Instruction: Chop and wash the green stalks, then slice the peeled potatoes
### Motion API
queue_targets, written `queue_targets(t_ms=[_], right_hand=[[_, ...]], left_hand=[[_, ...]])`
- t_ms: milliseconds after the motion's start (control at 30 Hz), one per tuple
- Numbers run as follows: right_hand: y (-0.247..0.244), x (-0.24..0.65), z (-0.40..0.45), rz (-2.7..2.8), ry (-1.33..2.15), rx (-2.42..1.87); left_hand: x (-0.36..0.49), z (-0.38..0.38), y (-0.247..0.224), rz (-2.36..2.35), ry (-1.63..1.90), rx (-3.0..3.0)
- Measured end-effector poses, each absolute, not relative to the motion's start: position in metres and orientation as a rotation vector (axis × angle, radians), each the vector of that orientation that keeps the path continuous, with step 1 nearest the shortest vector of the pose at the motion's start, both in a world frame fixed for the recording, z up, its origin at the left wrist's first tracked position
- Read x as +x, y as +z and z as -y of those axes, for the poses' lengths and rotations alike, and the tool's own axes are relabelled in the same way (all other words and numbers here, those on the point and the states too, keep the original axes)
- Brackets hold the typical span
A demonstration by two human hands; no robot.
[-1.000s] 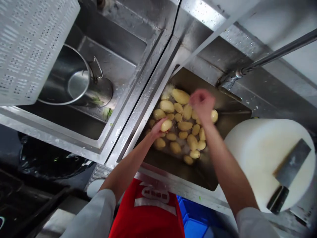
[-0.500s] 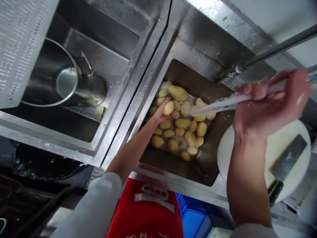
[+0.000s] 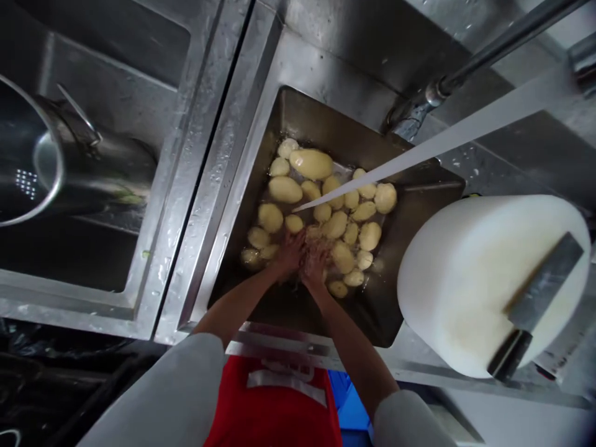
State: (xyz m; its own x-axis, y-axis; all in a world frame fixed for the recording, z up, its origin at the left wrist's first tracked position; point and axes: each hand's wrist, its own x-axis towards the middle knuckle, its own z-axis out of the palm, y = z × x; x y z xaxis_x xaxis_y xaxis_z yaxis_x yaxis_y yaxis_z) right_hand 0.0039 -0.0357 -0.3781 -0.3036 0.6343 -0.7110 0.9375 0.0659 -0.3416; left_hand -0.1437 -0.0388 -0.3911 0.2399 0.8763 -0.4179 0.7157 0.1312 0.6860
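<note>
Several peeled yellow potatoes (image 3: 311, 164) lie in water in the right-hand steel sink (image 3: 400, 248). My left hand (image 3: 291, 253) and my right hand (image 3: 315, 261) are side by side at the lower middle of the heap, partly under water. Blur and ripples hide the fingers of both, so what they hold, if anything, cannot be made out. A stream of water (image 3: 433, 146) runs slantwise from the upper right and lands among the potatoes just above my hands.
Right of the sink stands a thick round white cutting board (image 3: 451, 279) with a cleaver (image 3: 544, 285) on it. The left sink (image 3: 116, 68) holds a steel pot (image 3: 58, 161). A metal pipe (image 3: 493, 49) crosses the upper right.
My right hand has come down from the water stream into the sink. My left hand has moved lower, and the potato it held no longer shows in it. The view has shifted right.
</note>
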Motion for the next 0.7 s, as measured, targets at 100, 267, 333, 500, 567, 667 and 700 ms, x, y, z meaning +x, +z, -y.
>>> queue_targets(t_ms=[100, 267, 333, 500, 567, 667, 700], right_hand=[[-0.39, 0.017, 0.018, -2.194, -1.015, 1.439], [-0.405, 0.026, -0.104, -2.578, -0.885, 1.032], [-0.415, 0.023, -0.148, -2.573, -0.695, 1.182], [-0.42, 0.048, -0.159, -2.454, -0.306, 1.619], [-0.413, 0.069, -0.124, -2.4, -0.276, 1.718], [-0.409, 0.095, -0.058, -2.225, -0.294, 1.889], [-0.41, 0.1, -0.037, -2.182, -0.326, 1.919]], left_hand=[[-0.158, 0.007, -0.381, -1.493, 0.288, 1.504], [-0.221, -0.117, -0.395, -1.665, 0.474, 1.575], [-0.244, -0.136, -0.416, -1.707, 0.466, 1.684], [-0.252, -0.076, -0.444, -1.994, 0.545, 1.491], [-0.237, -0.036, -0.439, -2.047, 0.508, 1.362], [-0.208, 0.018, -0.426, -2.169, 0.282, 1.184], [-0.199, 0.032, -0.422, -2.182, 0.195, 1.171]])
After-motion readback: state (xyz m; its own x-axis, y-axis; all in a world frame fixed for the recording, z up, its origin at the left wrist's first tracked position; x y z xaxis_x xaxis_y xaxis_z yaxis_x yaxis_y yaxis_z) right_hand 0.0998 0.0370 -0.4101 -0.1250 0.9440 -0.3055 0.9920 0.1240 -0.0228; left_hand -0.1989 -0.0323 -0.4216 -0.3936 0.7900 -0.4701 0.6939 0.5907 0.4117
